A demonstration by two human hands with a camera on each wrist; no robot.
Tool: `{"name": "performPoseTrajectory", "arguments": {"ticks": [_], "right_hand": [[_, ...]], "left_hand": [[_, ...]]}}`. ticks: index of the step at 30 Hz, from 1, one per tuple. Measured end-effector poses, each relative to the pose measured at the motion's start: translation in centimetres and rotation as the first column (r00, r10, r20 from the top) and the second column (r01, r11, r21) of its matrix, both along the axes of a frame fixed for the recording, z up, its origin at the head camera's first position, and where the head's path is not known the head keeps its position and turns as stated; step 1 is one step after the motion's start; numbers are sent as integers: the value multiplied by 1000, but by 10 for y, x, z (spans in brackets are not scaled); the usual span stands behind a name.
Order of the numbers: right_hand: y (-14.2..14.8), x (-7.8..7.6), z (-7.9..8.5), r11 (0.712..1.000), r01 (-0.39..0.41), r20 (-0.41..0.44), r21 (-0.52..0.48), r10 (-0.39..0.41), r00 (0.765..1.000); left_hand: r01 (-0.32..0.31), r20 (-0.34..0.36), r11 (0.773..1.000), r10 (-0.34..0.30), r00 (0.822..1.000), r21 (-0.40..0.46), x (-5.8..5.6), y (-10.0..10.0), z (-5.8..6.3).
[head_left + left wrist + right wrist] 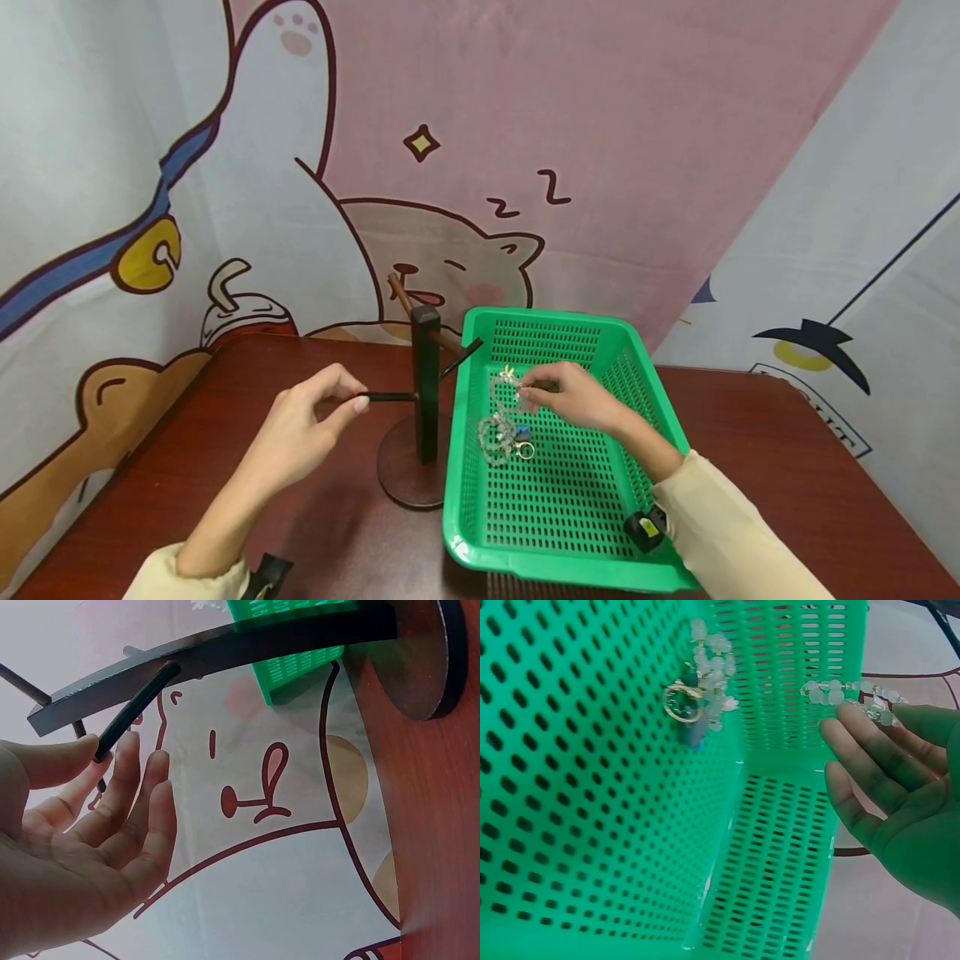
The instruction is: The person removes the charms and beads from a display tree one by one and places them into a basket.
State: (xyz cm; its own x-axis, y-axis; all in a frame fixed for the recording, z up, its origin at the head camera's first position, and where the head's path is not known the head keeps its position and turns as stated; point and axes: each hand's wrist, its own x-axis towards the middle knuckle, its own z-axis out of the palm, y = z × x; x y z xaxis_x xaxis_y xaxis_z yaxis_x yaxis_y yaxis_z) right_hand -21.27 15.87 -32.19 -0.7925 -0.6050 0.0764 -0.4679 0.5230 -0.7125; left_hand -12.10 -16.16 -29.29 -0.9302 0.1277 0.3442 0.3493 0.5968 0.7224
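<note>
My left hand [303,425] pinches the tip of a black peg [390,397] between thumb and fingertips. That peg juts from the upright post of a dark wooden stand [426,392]. Over the green basket [480,558], my right hand [573,398] pinches a bracelet of clear beads [825,693], which hangs from thumb and fingertips. A second clear beaded bracelet [491,440] lies on the basket floor, beside a gold ring clasp [525,451] with a small blue-grey piece [694,733].
The stand's round base [405,479] sits on the reddish-brown table [337,517], against the basket's left side. More pegs [461,357] stick out from the post, one towards the basket rim. A cartoon-printed cloth [600,150] hangs behind the table.
</note>
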Motion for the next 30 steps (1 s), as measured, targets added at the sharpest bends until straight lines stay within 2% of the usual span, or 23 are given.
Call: {"name": "performPoseTrajectory", "arguments": {"ticks": [7,12,21,30], "right_hand": [[0,0,-4,1000,-8,8,13,8,1000],[1,0,1,1000,15,29,3,-15,999],[11,-1,23,999,49,8,7,-49,999],[38,0,41,995,103,12,12,-103,995]], "left_hand": [[3,0,1000,-3,1000,3,0,0,0],[5,-2,1000,-5,1000,3,0,1,0],[10,7,1000,-10,1000,6,-1,1,-1],[23,27,1000,-22,999,-3,-1,-2,-1]]}}
